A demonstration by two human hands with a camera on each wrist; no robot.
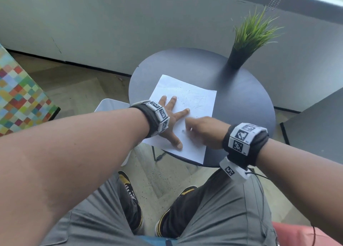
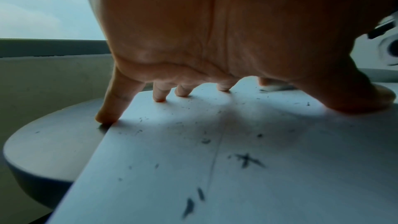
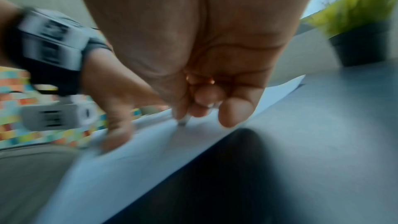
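A white sheet of paper (image 1: 187,95) with faint pencil marks and dark crumbs lies on a round dark grey table (image 1: 241,100). My left hand (image 1: 172,119) presses flat on the sheet's left part, fingers spread. In the left wrist view, the left hand's fingertips (image 2: 159,98) touch the paper (image 2: 215,168), and the little finger sits at the sheet's edge. My right hand (image 1: 196,128) is blurred over the sheet's middle. In the right wrist view it (image 3: 193,108) pinches a small white piece (image 3: 183,121), like an eraser, tip down on the paper (image 3: 150,151).
A green plant in a black pot (image 1: 238,58) stands at the table's far side, right of the sheet. The sheet's near corner overhangs the table edge. A colourful checkered object (image 1: 20,97) is at the left, a white seat (image 1: 111,104) beside the table, a grey surface (image 1: 319,123) at the right.
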